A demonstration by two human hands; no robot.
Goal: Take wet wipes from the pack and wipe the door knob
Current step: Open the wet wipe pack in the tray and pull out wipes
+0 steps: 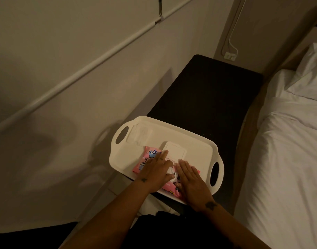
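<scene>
Head view: the left hand (155, 170) pinches a white wipe (170, 171) from the pink plastic pack (148, 159); the right hand (190, 178), fingers together, pins it flat on the cream tray (199, 146), six o'clock on the dark counter (208, 90).

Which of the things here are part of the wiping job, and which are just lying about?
Part of the job:
pink wipes pack, its white flip lid open
wet wipe at the left hand
right hand pressing the pack

Just lying about:
cream tray
folded white cloth
bed
wall socket
</scene>
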